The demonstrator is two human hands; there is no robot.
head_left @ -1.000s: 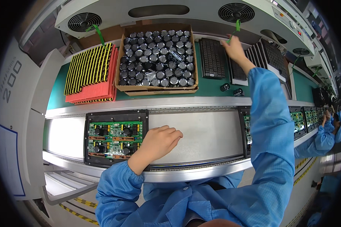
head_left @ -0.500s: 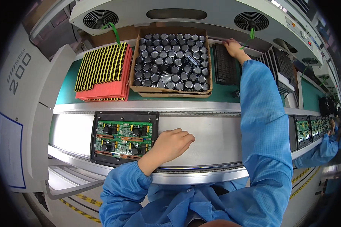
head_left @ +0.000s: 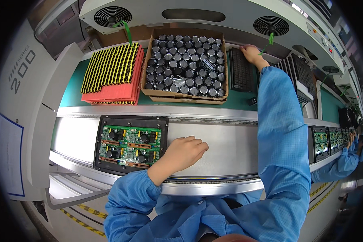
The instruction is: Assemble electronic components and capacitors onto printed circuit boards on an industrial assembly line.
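My left hand (head_left: 184, 152) rests on the grey conveyor belt (head_left: 230, 149) with its fingers curled and nothing in it. Just to its left lies a green circuit board (head_left: 130, 144) in a black carrier frame (head_left: 101, 125). My right hand (head_left: 252, 53) is stretched far up to the back shelf. It touches the top edge of a black finned heat-sink block (head_left: 242, 74), beside the cardboard box (head_left: 181, 96) of several black cylindrical capacitors (head_left: 185, 66). Whether the right hand grips anything is hidden.
Yellow-black striped strips on red trays (head_left: 111, 74) lie on the green shelf at the left. More black finned blocks (head_left: 302, 76) stand at the right. Two fans (head_left: 112, 16) hang overhead. Further carriers (head_left: 322, 141) ride the belt at the right, where another person's hands (head_left: 351, 139) work.
My right hand has shifted leftward along the back shelf to the finned block next to the box. The board carrier has travelled right along the belt. My left hand stayed put.
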